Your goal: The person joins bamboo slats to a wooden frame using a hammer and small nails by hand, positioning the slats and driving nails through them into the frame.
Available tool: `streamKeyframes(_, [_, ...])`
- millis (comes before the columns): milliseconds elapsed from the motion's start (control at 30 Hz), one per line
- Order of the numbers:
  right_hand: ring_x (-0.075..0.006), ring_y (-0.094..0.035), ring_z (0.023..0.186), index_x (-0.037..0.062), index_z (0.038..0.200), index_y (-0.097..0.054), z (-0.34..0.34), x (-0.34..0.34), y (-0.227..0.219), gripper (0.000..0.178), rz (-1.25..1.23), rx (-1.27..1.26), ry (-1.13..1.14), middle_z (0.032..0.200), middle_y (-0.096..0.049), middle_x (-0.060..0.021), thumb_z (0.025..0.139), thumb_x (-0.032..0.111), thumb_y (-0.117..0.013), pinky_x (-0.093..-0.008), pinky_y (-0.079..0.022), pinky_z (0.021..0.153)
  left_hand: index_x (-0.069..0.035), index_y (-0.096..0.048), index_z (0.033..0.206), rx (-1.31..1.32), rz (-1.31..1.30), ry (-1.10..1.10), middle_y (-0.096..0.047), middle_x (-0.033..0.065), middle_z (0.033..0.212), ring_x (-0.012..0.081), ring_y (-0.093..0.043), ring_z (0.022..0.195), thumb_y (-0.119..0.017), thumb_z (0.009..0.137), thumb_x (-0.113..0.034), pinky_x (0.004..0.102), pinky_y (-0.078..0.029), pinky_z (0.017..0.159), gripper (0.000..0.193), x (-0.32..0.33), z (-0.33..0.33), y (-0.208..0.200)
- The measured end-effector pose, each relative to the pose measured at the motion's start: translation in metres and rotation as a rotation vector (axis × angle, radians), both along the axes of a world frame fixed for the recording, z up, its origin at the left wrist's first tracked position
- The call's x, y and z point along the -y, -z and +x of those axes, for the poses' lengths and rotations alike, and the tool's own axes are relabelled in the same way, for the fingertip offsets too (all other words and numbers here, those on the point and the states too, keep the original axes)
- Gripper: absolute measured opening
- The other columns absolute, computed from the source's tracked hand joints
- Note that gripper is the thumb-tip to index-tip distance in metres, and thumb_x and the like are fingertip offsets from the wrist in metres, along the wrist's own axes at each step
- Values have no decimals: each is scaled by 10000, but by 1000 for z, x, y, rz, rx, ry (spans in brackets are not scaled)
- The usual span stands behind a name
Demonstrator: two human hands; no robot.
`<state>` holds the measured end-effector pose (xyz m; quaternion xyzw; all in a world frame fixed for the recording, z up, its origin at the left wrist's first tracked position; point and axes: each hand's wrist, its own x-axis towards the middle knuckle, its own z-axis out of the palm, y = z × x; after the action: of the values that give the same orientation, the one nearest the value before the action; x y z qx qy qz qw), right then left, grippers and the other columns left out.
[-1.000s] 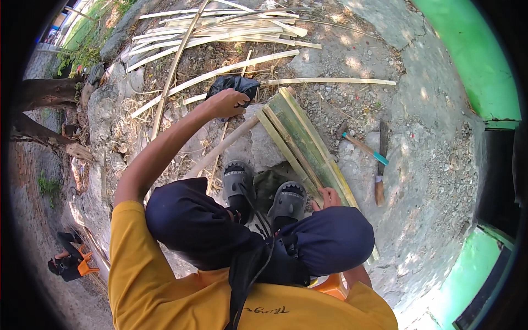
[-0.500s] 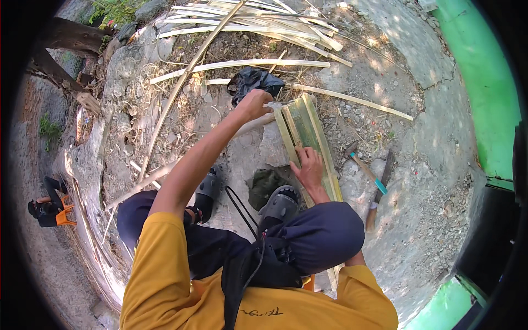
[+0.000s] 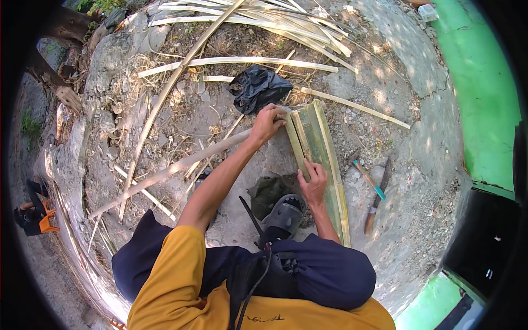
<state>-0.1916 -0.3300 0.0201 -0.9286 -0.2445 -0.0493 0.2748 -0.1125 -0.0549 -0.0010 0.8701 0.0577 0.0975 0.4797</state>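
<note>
Stony ground (image 3: 421, 159): hammer (image 3: 368, 178) rightward, black bag (image 3: 261, 89) beyond left hand (image 3: 267, 125); it and right hand (image 3: 314, 183) hold bamboo slats (image 3: 316, 143).

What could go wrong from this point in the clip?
The split bamboo may have sharp edges; with the right hand bare against it and the left hand at its far end, a slip could cut or splinter fingers.

The long knife lies loose on the ground right of the bamboo, with the hammer against or beside it, so a careless reach could meet the blade.
</note>
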Motion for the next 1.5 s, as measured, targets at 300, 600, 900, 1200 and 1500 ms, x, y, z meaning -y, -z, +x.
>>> streamKeyframes(300, [-275, -675, 999, 83, 1196, -769, 0, 0, 3, 383, 59, 23, -1, 1068, -704, -74, 826, 152, -844, -427, -501, 878, -29, -771, 1110, 58, -131, 23, -694, 99, 945, 216, -663, 735, -862, 774, -40, 360, -556, 709, 349, -5, 1, 2])
streamKeyframes(600, [-246, -687, 1006, 81, 1148, -781, 1, 0, 3, 329, 73, 39, -11, 1075, -721, -46, 832, 150, -840, -410, -507, 862, -30, -769, 1122, 13, -159, 15, -706, 116, 1008, 241, -682, 780, -844, 776, -15, 374, -565, 747, 355, -3, 0, -1])
streamKeyframes(900, [-242, -680, 957, 83, 1131, -790, 2, -5, 0, 312, 60, 67, -10, 1070, -710, -41, 829, 144, -842, -401, -504, 840, -27, -765, 1118, 48, -92, 23, -698, 107, 977, 229, -669, 765, -825, 796, -22, 362, -560, 735, 327, -2, 1, -2])
streamKeyframes(1200, [-253, -629, 912, 82, 1121, -802, -1, -3, 4, 319, 126, -26, 32, 1109, -656, -77, 807, 96, -851, -408, -512, 815, -33, -711, 1097, 141, 59, -2, -680, 111, 1012, 280, -692, 861, -942, 716, -223, 409, -570, 772, 485, 8, 1, 0])
streamKeyframes(1500, [-280, -597, 991, 96, 1130, -805, 2, -2, 2, 358, 69, -39, 3, 1155, -631, -84, 778, 113, -869, -430, -490, 864, -51, -599, 1107, 46, 120, -8, -642, 131, 1103, 360, -635, 1057, -945, 714, -266, 458, -523, 892, 566, 13, 3, -3])
